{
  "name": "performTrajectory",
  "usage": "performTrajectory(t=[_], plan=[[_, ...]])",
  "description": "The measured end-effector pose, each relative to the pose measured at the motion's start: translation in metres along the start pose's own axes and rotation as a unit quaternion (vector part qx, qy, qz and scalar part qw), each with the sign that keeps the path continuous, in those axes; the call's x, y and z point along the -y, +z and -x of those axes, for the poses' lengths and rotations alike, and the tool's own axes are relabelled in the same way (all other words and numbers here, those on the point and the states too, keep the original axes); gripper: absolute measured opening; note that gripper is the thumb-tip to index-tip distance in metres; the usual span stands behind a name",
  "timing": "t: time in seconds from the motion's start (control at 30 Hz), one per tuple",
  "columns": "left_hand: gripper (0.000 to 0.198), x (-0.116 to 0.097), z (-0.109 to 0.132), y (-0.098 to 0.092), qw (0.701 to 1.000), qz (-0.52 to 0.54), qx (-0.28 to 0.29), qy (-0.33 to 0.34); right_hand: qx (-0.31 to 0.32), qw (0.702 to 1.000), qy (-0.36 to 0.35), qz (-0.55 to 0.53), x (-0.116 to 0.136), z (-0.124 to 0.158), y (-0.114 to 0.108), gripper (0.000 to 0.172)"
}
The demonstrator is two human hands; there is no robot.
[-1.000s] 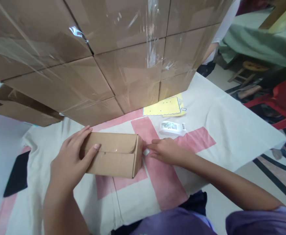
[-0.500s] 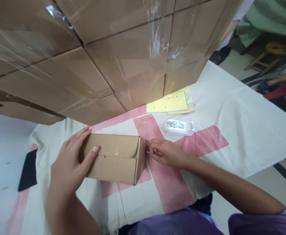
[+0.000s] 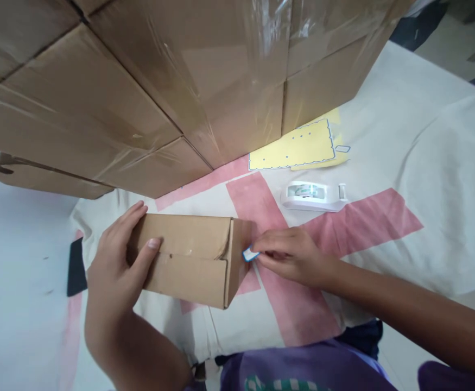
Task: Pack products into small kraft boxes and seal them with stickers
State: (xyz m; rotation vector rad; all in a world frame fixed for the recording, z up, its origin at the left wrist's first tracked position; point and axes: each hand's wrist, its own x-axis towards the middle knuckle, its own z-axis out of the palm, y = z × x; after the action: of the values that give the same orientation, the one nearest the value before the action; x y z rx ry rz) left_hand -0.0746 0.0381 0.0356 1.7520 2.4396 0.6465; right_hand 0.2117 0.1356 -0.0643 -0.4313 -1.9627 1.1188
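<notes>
Just beyond the box [image 3: 188, 255]: tape dispenser [image 3: 314, 196], yellow sheet [image 3: 292, 151], cartons [image 3: 221, 81].

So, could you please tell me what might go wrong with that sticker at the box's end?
The sticker is pinched by one edge in the right hand, so it may curl or land crooked on the small cardboard box. The left hand grips only the opposite end, so a press could slide the box on the cloth.

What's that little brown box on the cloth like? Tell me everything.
The small box is plain brown cardboard, closed, with a curved tuck flap across its top. It lies on the pink-and-white cloth. The left hand grips its left end, thumb on top; the right hand pinches a blue-edged label against its right end.
</notes>
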Motion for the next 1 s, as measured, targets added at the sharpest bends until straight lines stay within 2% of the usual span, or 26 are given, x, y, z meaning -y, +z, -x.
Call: performTrajectory(t=[0.2, 0.27, 0.37, 0.67, 0.8, 0.9, 1.0], plan=[[0.051, -0.005, 0.002, 0.0, 1.0, 0.001, -0.005, -0.003, -0.034, 0.99, 0.096, -0.098, 0.013, -0.006, 0.0, 0.006], [0.051, -0.006, 0.003, 0.0, 1.0, 0.003, -0.009, -0.003, -0.052, 0.984, 0.116, -0.121, 0.013, -0.006, 0.005, 0.011], [0.05, -0.006, 0.003, 0.0, 1.0, 0.008, -0.01, -0.006, -0.057, 0.981, 0.119, -0.139, 0.012, -0.004, 0.013, 0.02], [0.05, -0.008, 0.001, 0.002, 1.0, 0.005, -0.013, 0.001, -0.053, 0.985, 0.124, -0.106, 0.016, -0.004, 0.023, 0.02], [0.05, -0.009, 0.001, 0.002, 1.0, -0.005, -0.004, 0.01, -0.048, 0.983, 0.15, -0.093, 0.016, -0.006, 0.023, 0.021], [0.051, -0.011, 0.0, 0.001, 1.0, -0.011, 0.001, 0.014, -0.062, 0.984, 0.158, -0.055, 0.01, -0.011, 0.017, 0.041], [0.052, -0.012, 0.0, 0.001, 1.0, -0.012, 0.006, 0.015, -0.026, 0.982, 0.175, -0.064, 0.001, -0.019, 0.012, 0.063]])
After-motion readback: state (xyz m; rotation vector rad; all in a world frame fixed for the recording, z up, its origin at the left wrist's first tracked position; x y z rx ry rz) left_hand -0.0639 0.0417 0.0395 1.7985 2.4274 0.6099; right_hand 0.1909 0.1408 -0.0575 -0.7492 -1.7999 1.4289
